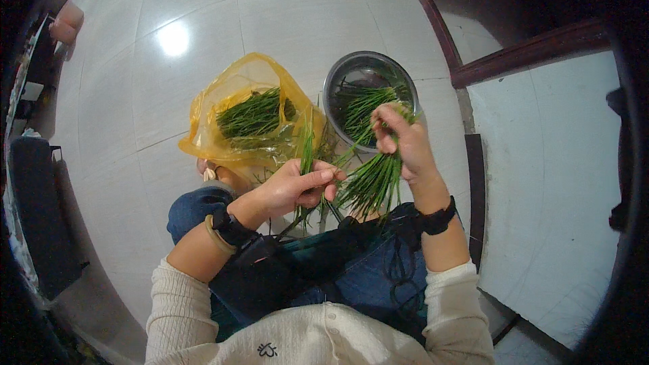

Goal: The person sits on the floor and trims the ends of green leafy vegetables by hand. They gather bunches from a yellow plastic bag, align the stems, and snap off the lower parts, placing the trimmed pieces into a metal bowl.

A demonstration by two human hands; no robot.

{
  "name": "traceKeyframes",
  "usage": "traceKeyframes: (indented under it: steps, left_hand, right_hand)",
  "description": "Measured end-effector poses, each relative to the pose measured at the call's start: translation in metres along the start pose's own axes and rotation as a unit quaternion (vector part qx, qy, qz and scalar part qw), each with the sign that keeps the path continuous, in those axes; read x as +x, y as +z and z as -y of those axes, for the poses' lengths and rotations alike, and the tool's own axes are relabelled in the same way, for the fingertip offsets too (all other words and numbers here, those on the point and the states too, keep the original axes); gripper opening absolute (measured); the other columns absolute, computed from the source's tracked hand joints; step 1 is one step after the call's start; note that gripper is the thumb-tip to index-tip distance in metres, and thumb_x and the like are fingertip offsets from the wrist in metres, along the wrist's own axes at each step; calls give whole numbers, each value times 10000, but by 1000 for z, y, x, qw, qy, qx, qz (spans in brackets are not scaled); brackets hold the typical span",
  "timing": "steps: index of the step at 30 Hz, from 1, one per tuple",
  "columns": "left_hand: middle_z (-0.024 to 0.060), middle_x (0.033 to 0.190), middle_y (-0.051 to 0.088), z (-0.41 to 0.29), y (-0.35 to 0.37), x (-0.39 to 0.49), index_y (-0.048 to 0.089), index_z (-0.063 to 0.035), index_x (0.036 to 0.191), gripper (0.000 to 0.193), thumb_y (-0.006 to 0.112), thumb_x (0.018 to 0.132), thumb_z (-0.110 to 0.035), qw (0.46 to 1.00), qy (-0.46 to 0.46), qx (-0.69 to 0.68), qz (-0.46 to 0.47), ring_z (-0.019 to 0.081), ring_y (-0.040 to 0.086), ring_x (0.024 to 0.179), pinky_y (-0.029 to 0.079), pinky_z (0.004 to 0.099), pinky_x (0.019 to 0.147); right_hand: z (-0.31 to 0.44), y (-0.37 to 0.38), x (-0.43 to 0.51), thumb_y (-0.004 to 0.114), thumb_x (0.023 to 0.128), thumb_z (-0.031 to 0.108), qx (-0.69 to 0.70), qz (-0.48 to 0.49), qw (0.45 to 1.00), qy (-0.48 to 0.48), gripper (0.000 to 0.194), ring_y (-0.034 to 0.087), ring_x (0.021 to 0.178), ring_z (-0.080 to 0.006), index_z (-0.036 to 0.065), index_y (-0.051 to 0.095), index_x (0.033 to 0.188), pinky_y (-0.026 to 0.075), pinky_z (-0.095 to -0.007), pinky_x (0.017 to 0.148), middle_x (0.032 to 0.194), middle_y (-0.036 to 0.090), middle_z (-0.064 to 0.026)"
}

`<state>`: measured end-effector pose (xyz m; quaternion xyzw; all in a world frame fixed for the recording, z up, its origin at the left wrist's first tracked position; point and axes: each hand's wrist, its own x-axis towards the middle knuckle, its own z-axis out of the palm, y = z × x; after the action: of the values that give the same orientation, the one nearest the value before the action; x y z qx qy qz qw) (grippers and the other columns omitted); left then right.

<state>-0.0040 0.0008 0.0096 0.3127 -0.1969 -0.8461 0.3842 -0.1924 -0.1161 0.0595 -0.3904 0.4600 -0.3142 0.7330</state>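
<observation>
My left hand (309, 185) holds a few long thin green stalks (307, 147), which look like chives, standing up between thumb and fingers. To its right, my right hand (403, 137) is closed around a thicker bunch of the same greens (375, 182), whose ends fan down over my lap. Behind that hand a round metal basin (329, 106) on the floor holds more green stalks (367, 106). A yellow translucent plastic bag (203, 134) lies open left of the basin, with a pile of greens (253, 114) inside. The fingertips of both hands are partly blurred.
Loose stalk scraps (327, 144) lie on the pale tiled floor (203, 35) between bag and basin. A dark red door frame (456, 73) runs along the right. At the far left stand pink containers (67, 23) and a dark padded object (40, 213).
</observation>
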Motion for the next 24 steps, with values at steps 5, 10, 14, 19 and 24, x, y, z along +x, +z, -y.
traceKeyframes:
  steps: [5,10,14,19,24]
  left_hand:
    - [124,801,642,2,0,-1,558,38,1060,331,456,952,-257,1000,-10,-14,24,60,320,427,241,202,397]
    - [145,800,640,0,-1,0,559,39,1064,392,412,960,-310,998,-30,-43,20,76,329,418,256,207,399]
    - [136,804,645,0,-2,0,584,26,1036,336,480,937,-278,998,-19,-48,26,71,326,421,254,203,403]
    - [93,812,645,3,-6,-3,620,-23,956,172,602,871,-171,1000,-19,-7,21,53,331,445,253,192,415]
    - [3,663,546,8,-4,0,597,-51,844,136,621,860,-185,998,45,-1,-44,43,330,475,252,195,432]
  right_hand:
    - [18,-25,5,595,849,162,62,4,996,-61,128,405,457,-53,35,614,844,320,-196,426,738,583,-38]
    - [24,-33,4,588,855,184,44,4,996,-77,154,405,458,-52,31,603,867,324,-201,432,735,579,-36]
    - [27,-36,2,574,865,190,45,-7,995,-88,159,400,454,-49,32,595,856,321,-203,434,728,569,-27]
    - [32,-41,1,557,876,184,64,9,992,-106,157,391,440,-48,34,588,844,310,-207,430,717,567,-26]
    - [35,-40,-1,549,879,175,74,-2,986,-147,156,387,433,-50,25,584,853,301,-203,423,711,576,-37]
